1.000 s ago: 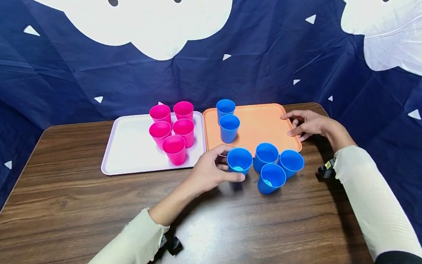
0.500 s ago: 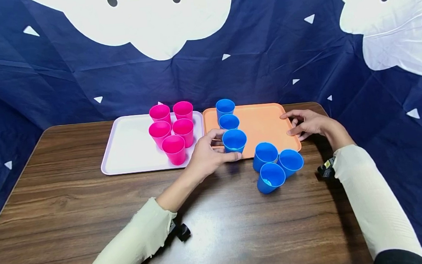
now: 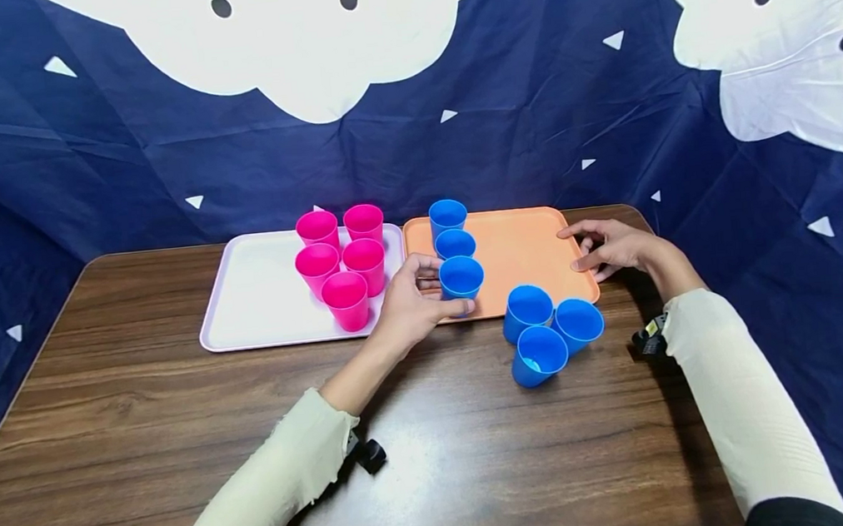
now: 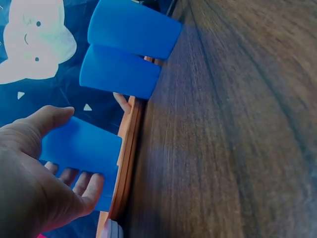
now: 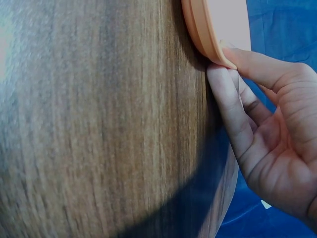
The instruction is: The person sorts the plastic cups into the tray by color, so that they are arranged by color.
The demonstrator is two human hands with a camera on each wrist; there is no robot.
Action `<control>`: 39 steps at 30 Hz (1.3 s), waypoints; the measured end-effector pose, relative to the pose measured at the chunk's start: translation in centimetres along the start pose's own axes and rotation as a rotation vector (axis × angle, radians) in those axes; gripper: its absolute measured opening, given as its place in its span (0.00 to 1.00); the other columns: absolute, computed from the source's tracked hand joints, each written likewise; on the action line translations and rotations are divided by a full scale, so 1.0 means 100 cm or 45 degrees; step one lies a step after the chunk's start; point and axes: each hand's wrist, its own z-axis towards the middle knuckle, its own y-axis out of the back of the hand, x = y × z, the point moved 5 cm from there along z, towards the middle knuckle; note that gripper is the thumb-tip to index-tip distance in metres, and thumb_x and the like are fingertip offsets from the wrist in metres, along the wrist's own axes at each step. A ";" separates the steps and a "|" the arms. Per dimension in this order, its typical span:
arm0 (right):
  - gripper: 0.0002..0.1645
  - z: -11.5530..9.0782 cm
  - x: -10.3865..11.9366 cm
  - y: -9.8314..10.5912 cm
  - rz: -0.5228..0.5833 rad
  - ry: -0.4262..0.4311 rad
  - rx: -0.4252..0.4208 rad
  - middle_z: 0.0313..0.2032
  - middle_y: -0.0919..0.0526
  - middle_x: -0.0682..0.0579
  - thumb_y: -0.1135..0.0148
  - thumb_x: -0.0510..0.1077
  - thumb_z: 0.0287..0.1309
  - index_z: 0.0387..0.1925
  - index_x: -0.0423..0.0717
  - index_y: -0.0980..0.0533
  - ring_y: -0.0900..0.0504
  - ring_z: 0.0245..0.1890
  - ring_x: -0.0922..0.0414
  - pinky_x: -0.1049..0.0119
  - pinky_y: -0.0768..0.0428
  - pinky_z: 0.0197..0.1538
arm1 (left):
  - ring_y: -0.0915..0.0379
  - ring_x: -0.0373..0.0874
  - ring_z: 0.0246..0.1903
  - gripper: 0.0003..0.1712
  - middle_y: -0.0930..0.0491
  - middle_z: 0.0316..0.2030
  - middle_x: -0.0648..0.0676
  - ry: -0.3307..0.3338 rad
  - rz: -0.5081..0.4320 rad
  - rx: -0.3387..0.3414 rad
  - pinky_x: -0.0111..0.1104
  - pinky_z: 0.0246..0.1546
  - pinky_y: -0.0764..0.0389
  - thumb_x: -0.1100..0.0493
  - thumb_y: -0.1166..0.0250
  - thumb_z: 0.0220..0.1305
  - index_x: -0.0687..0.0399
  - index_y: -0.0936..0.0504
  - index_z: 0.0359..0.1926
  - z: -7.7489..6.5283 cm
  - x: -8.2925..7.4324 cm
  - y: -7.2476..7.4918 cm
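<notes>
My left hand (image 3: pixel 406 308) grips a blue cup (image 3: pixel 461 280) at the front left of the orange tray (image 3: pixel 518 246), thumb on the near side and fingers behind. In the left wrist view the held cup (image 4: pixel 81 148) stands upright over the tray's rim, between the thumb and the curled fingers. Two more blue cups (image 3: pixel 454 245) form a line behind it on the tray. At the tray's right edge my right hand (image 3: pixel 619 247) pinches the rim. The right wrist view shows thumb and fingers on either side of the tray's corner (image 5: pixel 198 27).
Three blue cups (image 3: pixel 538 357) stand close together on the wooden table (image 3: pixel 439 462), just in front of the orange tray. To the left, a white tray (image 3: pixel 247 299) bears several pink cups (image 3: pixel 347 303). A dark blue cloth (image 3: pixel 232 162) hangs behind the table.
My left hand has carried the blue cup from beside the others on the table, back and slightly left, onto the orange tray's front. The right hand has stayed at the tray's edge.
</notes>
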 end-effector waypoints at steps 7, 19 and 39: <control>0.48 0.000 0.000 0.000 0.005 0.002 0.004 0.39 0.30 0.53 0.26 0.34 0.72 0.86 0.39 0.38 0.19 0.31 0.60 0.65 0.09 0.35 | 0.14 0.57 0.59 0.41 0.15 0.60 0.59 0.034 0.022 -0.008 0.50 0.69 0.15 0.62 0.09 0.52 0.56 0.23 0.63 0.004 0.006 -0.002; 0.47 -0.001 0.000 0.000 -0.001 0.005 0.002 0.40 0.32 0.53 0.26 0.34 0.72 0.86 0.40 0.37 0.20 0.32 0.60 0.65 0.08 0.36 | 0.16 0.57 0.60 0.43 0.15 0.62 0.60 0.035 0.041 0.015 0.49 0.69 0.15 0.63 0.10 0.53 0.56 0.24 0.66 0.002 0.009 0.000; 0.48 0.002 -0.003 -0.002 0.017 -0.003 0.005 0.39 0.32 0.54 0.25 0.35 0.72 0.86 0.41 0.37 0.21 0.31 0.61 0.65 0.09 0.36 | 0.20 0.52 0.53 0.42 0.19 0.51 0.57 0.000 0.086 -0.007 0.36 0.56 0.14 0.60 0.07 0.48 0.53 0.25 0.58 -0.013 0.011 0.008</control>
